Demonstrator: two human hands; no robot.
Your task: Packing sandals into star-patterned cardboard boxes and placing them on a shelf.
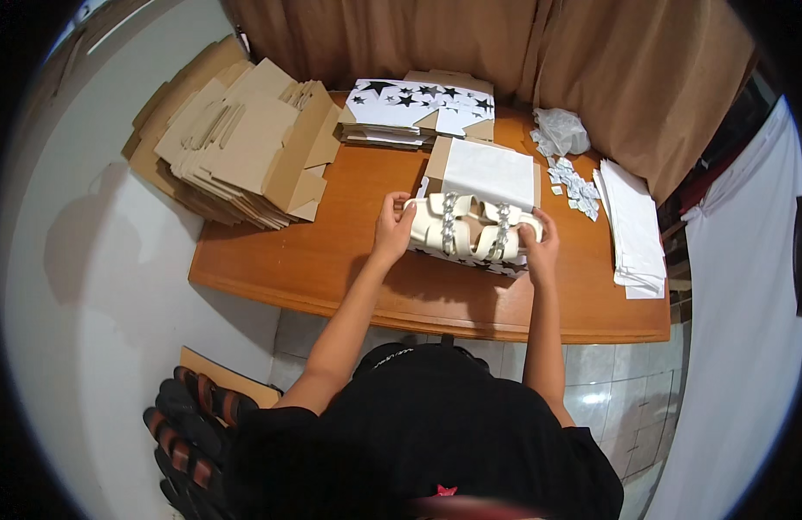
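Note:
A pair of cream sandals (475,227) with silvery braided trim on the straps is held level between my two hands. My left hand (393,227) grips the sandals' left end, and my right hand (540,241) closes on their right end with the thumb on top. Just beneath them stands an open shoe box with black stars on its front (496,266). White paper (492,171) lies over its raised far side. The sandals hide most of the box's inside.
Flattened brown cardboard boxes (236,130) pile up on the table's left. Star-printed box blanks (418,106) lie at the back. To the right are small sachets (574,186), a clear plastic bag (560,132) and white paper sheets (631,230). Dark sandals (189,425) sit at lower left.

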